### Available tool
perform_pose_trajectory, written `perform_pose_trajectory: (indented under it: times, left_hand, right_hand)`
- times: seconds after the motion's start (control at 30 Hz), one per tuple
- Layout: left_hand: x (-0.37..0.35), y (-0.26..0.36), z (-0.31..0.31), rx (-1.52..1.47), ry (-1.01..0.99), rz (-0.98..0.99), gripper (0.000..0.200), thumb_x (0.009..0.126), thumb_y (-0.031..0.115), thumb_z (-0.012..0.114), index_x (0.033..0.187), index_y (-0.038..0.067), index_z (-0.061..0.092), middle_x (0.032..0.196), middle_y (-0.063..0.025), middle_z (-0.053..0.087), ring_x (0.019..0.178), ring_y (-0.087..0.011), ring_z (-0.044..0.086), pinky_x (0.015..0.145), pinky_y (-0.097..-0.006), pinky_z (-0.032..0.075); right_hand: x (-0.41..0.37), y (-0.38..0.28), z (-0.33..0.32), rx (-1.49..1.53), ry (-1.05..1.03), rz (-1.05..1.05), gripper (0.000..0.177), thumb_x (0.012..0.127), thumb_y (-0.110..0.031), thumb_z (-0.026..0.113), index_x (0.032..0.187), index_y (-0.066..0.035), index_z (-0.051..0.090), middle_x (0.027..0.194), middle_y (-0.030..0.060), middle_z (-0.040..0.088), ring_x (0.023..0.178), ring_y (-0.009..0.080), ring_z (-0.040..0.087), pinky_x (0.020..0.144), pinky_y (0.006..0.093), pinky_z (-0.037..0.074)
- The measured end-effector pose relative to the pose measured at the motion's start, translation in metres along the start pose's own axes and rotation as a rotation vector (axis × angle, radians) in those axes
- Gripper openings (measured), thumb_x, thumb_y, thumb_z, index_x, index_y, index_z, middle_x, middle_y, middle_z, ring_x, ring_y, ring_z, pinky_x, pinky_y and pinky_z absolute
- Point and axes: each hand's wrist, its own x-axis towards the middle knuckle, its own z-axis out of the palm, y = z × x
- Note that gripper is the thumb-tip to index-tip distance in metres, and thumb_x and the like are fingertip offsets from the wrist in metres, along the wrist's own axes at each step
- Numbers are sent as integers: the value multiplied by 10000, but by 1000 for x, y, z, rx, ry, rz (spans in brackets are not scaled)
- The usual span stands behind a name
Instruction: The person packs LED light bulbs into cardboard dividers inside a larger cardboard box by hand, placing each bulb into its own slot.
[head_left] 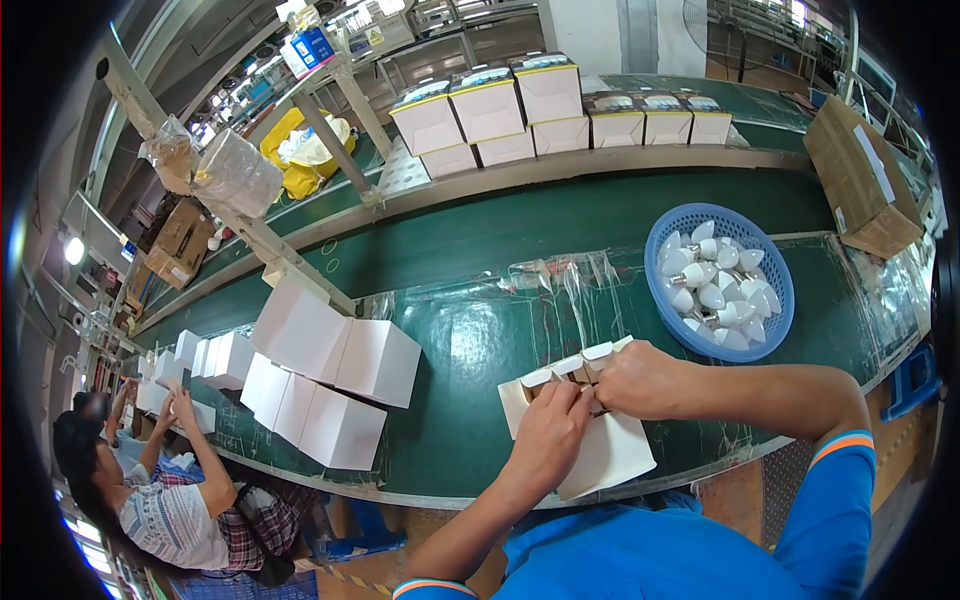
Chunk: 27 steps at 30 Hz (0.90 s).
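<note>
In front of me an open white box (612,455) lies on the green bench, its flaps folded out. Brown cardboard dividers (577,375) show inside its opening. The fingers of my left hand (548,430) are pressed together over the dividers at the near side of the opening. My right hand (648,382) is curled closed at the right of the opening, its fingertips down inside and hidden. Both hands nearly meet there. Behind my right hand stands a blue plastic basket (662,290) full of white candle-shaped bulbs (712,297).
White boxes (340,430) are stacked to my left. Printed cartons (490,105) line the shelf behind the belt (440,230). A brown carton (860,175) stands at the far right. Another person (175,510) sits at the bench on the left, hands raised by smaller boxes (228,360).
</note>
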Motion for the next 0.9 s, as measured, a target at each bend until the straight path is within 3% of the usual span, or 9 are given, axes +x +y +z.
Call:
perform_pose_trajectory:
  times: [0.23, 0.47, 0.53, 0.6, 0.67, 0.73, 0.83, 0.9]
  left_hand:
    - [2, 1, -3, -44, 9, -59, 337, 713, 19, 718, 1046, 5, 666, 965, -139, 605, 913, -319, 594, 783, -397, 502]
    - [5, 6, -8, -28, -1, -19, 327, 731, 6, 704, 1052, -21, 649, 947, -131, 585, 901, -293, 577, 777, -382, 489]
    - [7, 9, -11, -62, 16, -70, 313, 742, -7, 712, 1052, 4, 670, 967, -139, 606, 917, -325, 591, 792, -399, 495]
    - [7, 12, -13, -63, -9, -97, 312, 760, -11, 698, 1069, 3, 660, 974, -143, 609, 925, -328, 592, 795, -404, 493]
    - [5, 12, -14, -66, 27, -82, 329, 770, -11, 687, 1096, 5, 642, 981, -144, 611, 933, -327, 595, 796, -409, 492]
    - [-1, 13, -17, -77, 14, -100, 348, 760, -15, 694, 1101, 6, 628, 998, -145, 613, 926, -332, 599, 790, -412, 498]
    - [-6, 15, -28, -11, -11, -88, 369, 728, 11, 731, 1083, 25, 635, 1026, -128, 610, 981, -318, 587, 811, -415, 470]
    - [-4, 19, -42, 243, -50, -143, 400, 688, 71, 776, 1065, 49, 645, 1055, -108, 603, 1061, -293, 559, 867, -412, 412]
  right_hand:
    - [-5, 0, 2, 64, 82, -27, 147, 766, -149, 578, 696, -77, 686, 682, 112, 670, 665, 267, 690, 557, 400, 547]
    - [-30, 1, -52, 66, 139, 23, 103, 690, -112, 621, 707, -17, 658, 664, 158, 650, 653, 302, 684, 519, 385, 520]
    - [-48, 6, -67, 55, 200, 78, 85, 733, -106, 633, 769, -35, 663, 729, 152, 668, 688, 306, 682, 571, 380, 528]
    - [-71, 14, -83, 198, 311, 262, 179, 768, -134, 680, 926, -52, 693, 804, 133, 681, 725, 296, 674, 630, 365, 524]
    - [-96, 34, -77, 188, 514, 490, 270, 782, -229, 699, 986, -52, 709, 881, 143, 707, 820, 304, 686, 739, 386, 533]
    - [-115, 65, -51, 214, 550, 743, 357, 759, -222, 733, 1082, -72, 701, 986, 160, 701, 866, 303, 682, 759, 383, 528]
    - [-124, 54, -27, 129, 558, 755, 310, 767, -169, 727, 1067, -92, 701, 965, 163, 692, 848, 306, 670, 745, 380, 519]
    - [-116, 14, -63, 495, 455, 617, 268, 786, -124, 702, 1050, -77, 696, 919, 138, 680, 825, 310, 645, 737, 383, 509]
